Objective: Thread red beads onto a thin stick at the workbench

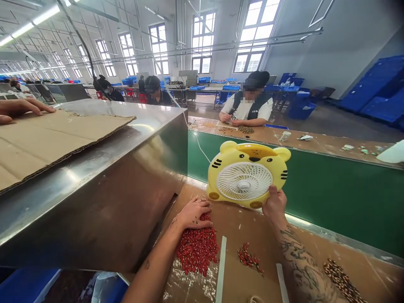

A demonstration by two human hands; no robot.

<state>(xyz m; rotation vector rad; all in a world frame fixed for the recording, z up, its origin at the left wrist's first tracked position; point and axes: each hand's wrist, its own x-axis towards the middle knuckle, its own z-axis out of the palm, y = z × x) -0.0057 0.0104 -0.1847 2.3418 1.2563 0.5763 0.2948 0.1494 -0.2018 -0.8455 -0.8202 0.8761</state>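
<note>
A yellow animal-faced fan (244,183) with a white grille stands tilted at the far side of the work surface. My right hand (275,204) grips its lower right edge, thumb in front. My left hand (196,213) rests on the far end of a pile of small red pieces (198,250), its fingers stretched out beside the fan's lower left corner. A smaller cluster of red pieces (249,259) lies to the right, past a pale strip (221,269). Striped brown and black pieces (342,277) lie beyond my right forearm.
A metal housing (142,168) bounds the left, with cardboard (57,139) on top and another person's hand (27,107) on it. A green belt (341,198) runs behind the fan. Across it, a person (248,103) handles small pieces at a brown bench (328,145). A white cord (198,145) reaches the fan.
</note>
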